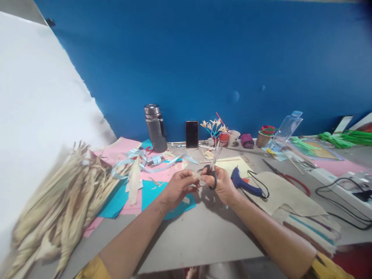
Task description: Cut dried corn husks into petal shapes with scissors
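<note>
Close together, hands (179,188) nearly closed: small pale scrap (197,176) in left, black-handled scissors (214,180) in right.

We count one pair of black-handled scissors (214,179), one flask (157,131), one phone (192,134), one blue glue gun (247,186) and one clear bottle (285,132).

On my feed, the left sleeve (94,268) is mustard yellow with dark markings; the right sleeve (327,268) shows similar yellow with blackish patches. Beyond them I see bare forearms (138,232), left hand (179,188) and right hand (222,186).
</note>
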Available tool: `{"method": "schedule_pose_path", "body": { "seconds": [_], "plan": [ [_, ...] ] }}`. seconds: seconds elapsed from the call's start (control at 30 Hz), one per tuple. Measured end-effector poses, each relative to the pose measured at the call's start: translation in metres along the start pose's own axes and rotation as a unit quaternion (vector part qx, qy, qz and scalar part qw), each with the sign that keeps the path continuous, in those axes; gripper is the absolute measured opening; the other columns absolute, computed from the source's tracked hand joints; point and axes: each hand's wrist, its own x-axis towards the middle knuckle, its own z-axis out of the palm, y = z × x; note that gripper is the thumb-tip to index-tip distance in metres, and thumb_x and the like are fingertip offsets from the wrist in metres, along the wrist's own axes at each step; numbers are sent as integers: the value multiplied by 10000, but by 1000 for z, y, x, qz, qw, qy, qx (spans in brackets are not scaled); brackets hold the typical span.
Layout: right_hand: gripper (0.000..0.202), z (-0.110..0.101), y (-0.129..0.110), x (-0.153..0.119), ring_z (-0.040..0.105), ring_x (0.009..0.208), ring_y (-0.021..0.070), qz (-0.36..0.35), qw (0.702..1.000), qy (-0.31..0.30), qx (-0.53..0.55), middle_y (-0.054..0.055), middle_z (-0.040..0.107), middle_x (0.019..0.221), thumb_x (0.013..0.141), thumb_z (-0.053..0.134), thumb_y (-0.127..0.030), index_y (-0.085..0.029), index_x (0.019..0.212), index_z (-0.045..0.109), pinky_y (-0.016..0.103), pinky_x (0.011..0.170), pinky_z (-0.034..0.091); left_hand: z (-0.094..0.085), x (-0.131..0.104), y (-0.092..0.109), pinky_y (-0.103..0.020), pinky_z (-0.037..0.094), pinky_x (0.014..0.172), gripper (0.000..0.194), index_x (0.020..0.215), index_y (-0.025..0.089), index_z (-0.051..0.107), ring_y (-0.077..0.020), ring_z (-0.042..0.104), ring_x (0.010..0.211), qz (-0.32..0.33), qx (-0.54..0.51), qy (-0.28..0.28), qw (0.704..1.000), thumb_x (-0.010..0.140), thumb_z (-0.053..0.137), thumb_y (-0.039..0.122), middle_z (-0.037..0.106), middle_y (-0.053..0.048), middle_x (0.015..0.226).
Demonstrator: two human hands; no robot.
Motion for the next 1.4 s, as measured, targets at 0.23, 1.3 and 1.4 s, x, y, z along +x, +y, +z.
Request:
{"method": "schedule_pose_path", "body": {
  "seconds": [0.23,1.3,1.4],
  "plan": [
    [289,-1,-1,-1,401,558,92,43,996,-66,-33,-33,530,621,668,760,-381,-151,781,625,225,519,303,-2,-1,10,-284,494,687,180,650,159,578,-150,614,693,64,-40,61,995,680,744,221,654,-26,690],
    [557,-11,5,-3,384,480,77,43,948,-258,-180,2,537,544,798,624,-656,-125,631,633,221,449,245,-6,-2,18,-288,487,682,136,648,168,546,-149,625,619,139,-14,84,987,721,659,191,639,-13,649],
    [557,-11,6,-3,384,483,78,37,947,-259,-186,-2,530,540,794,624,-659,-129,623,626,220,452,247,-6,-2,19,-289,487,684,140,652,170,541,-148,623,620,140,-13,84,987,722,660,192,635,-11,650]
  ]
}}
